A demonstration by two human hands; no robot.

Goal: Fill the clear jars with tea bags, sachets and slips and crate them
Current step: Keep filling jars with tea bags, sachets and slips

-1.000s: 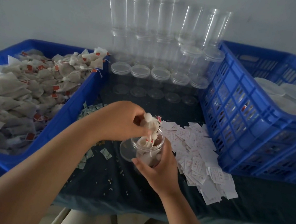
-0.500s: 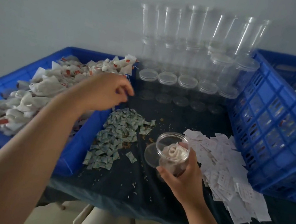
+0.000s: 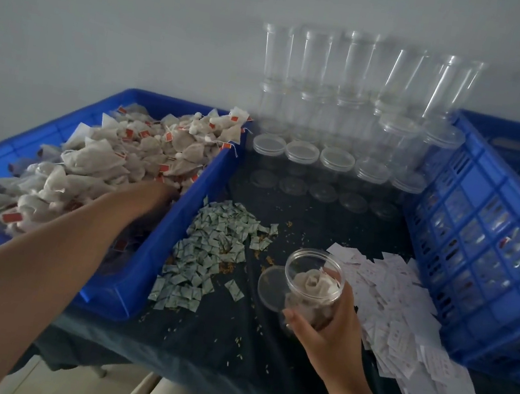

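Hundreds of tea bags (image 3: 95, 158) heap the blue tray (image 3: 153, 268) at nine o'clock of the surface (image 3: 228, 354), and the left hand (image 3: 154, 193) reaches into the near right part of that heap. Its fingers are buried among the bags, so I cannot tell whether they are spread or pinching one. The step in hand looks like fetching more bags for the jar. To do it well, take a small bunch by the bodies, not by the strings and red tags, which seem likely to tangle and drag neighbours over the tray wall. Just right of the tray, green sachets (image 3: 213, 250) lie in a loose pile with spilled grains around them; the arm should lift clear of it on the way across. At four o'clock of that pile a loose lid (image 3: 267, 287) lies flat, right beside the jar (image 3: 312, 289). The right hand (image 3: 328, 338) grips the jar from below, fingers wrapped round its wall, mouth up, some bags already inside. A steady, open mouth gives the incoming hand an easy target. White slips (image 3: 403, 312) spread at three o'clock of the jar, and the blue crate (image 3: 480, 250) stands beyond them at the surface's right edge.
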